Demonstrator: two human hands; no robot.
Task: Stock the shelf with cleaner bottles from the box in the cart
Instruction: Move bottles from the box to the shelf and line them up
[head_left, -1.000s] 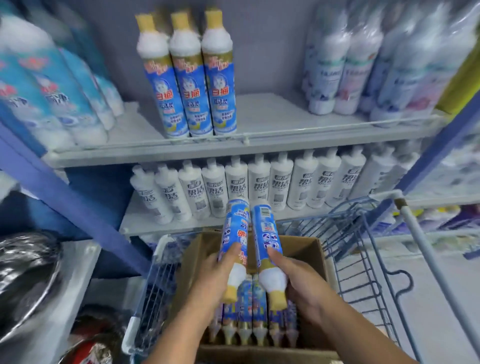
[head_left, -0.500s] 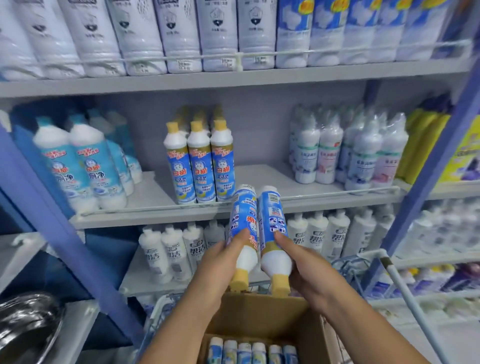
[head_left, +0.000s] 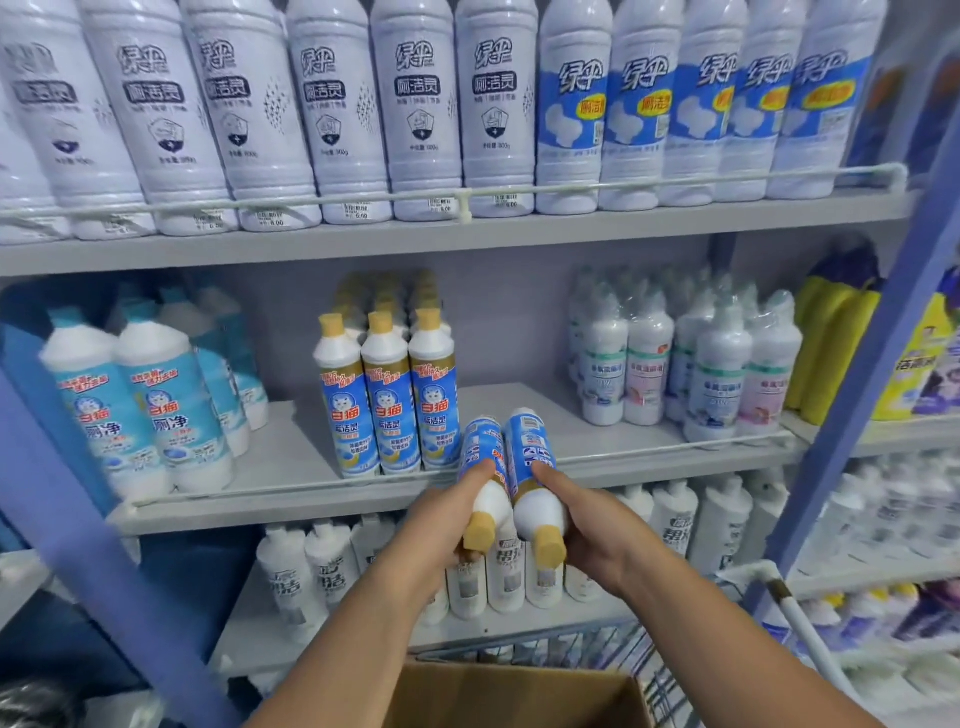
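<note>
Left hand (head_left: 441, 525) and right hand (head_left: 587, 530) each clasp a yellow-capped cleaner bottle (head_left: 480, 467), base toward the middle shelf (head_left: 597, 415). Next, seemingly: stand both upright beside the matching bottles (head_left: 387, 395).

Mid-frame, the grey middle shelf (head_left: 519, 410) in front of me carries three yellow-capped blue cleaner bottles (head_left: 387, 400) at centre, teal-labelled bottles (head_left: 156, 410) at left, and shrink-wrapped white bottles (head_left: 691, 364) at right.

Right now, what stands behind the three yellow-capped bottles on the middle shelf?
More yellow caps rise behind the front three bottles, so further rows stand there. Their bodies and their number are hidden by the front row.
</note>
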